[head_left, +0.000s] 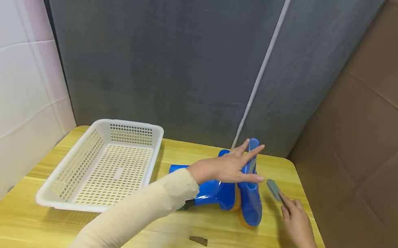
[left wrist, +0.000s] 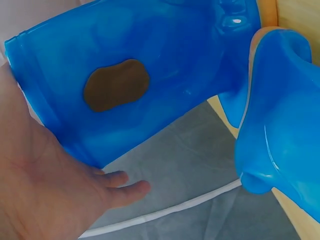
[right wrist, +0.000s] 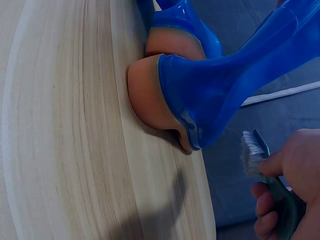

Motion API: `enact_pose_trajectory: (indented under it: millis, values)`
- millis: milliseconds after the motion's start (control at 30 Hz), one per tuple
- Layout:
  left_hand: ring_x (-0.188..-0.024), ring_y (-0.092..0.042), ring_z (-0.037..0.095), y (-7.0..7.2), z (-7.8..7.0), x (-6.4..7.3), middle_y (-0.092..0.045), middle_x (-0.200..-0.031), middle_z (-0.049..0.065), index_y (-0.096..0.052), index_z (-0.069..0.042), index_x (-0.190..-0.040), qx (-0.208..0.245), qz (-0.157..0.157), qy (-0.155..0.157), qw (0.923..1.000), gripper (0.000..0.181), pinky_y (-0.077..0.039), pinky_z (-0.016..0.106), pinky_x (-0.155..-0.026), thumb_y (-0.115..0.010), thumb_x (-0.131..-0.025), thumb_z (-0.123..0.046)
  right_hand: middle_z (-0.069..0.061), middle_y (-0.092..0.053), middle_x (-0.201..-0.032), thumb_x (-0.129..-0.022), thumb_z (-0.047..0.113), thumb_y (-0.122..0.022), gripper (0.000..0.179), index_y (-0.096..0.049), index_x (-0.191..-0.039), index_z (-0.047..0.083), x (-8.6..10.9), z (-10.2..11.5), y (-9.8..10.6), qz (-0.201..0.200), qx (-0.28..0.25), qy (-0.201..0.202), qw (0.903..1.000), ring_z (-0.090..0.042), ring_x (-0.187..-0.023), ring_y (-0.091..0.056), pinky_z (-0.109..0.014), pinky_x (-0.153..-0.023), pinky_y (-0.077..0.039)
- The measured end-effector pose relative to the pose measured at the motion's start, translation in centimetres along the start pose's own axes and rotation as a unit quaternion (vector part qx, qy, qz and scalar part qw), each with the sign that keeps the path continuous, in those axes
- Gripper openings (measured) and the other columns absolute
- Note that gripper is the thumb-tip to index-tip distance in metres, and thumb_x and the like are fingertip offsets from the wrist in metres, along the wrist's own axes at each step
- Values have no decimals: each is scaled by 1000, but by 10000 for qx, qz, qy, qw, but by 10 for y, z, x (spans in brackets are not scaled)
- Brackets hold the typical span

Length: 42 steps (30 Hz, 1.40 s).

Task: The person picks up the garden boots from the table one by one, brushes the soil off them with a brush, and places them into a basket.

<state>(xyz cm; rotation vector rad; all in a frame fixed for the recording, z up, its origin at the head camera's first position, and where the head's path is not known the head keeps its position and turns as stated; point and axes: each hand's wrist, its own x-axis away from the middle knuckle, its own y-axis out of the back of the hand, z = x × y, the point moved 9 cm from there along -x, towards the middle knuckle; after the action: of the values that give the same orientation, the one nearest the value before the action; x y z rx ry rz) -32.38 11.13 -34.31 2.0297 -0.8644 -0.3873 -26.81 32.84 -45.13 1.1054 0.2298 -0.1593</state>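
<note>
Our left hand spreads its fingers wide around the upper part of the upright boot, which stands toward the right of the counter; how firmly it touches, we cannot tell. Our right hand has a narrow grip, holding the handle of the brush, whose head is apart from the boot, near its right side.

To brush well, we would close the left grip round the boot first, since a standing boot could tip when pushed. The brown patch on its shaft looks like the place to work: short, even strokes from the edge inward should serve. We would also keep clear of the lying boot, just to the left, sole toward its mate.

The counter is yellow wood-grain, with a brown scrap at the near side and a white perforated basket on the left. Grey cloth closes the far side, white cloth the left, brown cloth the right.
</note>
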Motion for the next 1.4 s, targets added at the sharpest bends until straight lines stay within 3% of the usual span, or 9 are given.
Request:
enact_pose_trajectory:
  millis: [333, 633, 833, 1200, 1400]
  values:
    - [-155, 19, 31, 4, -18, -12, 34, -160, -10, 14, -53, -150, -502, -202, -330, 9980, 83, 0, 64, -123, -45, -94, -66, -14, -55, -96, -100, 8, -53, 44, -51, -145, 10, 1, -4, 2, -43, -12, 2, 10000, -14, -64, -41, -24, -52, -33]
    - [-154, 23, 28, 3, -30, -23, 34, -160, -13, 13, -53, -151, -891, -133, -568, 9943, 85, -3, 64, -124, -46, -92, -70, -14, -54, -95, -101, 9, -52, 45, -50, -145, 10, 1, -8, 3, 2, 0, -48, 10000, -13, -61, -39, -24, -50, -33]
    - [-154, 23, 28, 2, -38, -31, 34, -160, -12, 13, -53, -151, -953, -21, -536, 9940, 85, -3, 63, -124, -45, -92, -71, -14, -53, -94, -101, 9, -52, 45, -49, -146, 9, 1, -11, 4, 24, 8, -89, 10000, -14, -61, -40, -24, -51, -33]
    - [-154, 25, 22, 2, -47, -35, 32, -161, -14, 6, -50, -154, -1108, 97, -619, 9919, 83, 0, 63, -124, -45, -91, -71, -14, -52, -95, -102, 10, -51, 45, -48, -147, 9, 5, -17, 3, 83, 11, -128, 9999, -13, -60, -40, -24, -50, -34]
    - [-155, 22, 23, 0, -54, -34, 26, -164, -13, 3, -51, -154, -1185, 223, -955, 9881, 85, 0, 62, -124, -50, -90, -69, -15, -53, -98, -102, 9, -50, 45, -47, -147, 8, 6, -17, 3, 182, -17, -156, 9997, -14, -62, -41, -24, -51, -35]
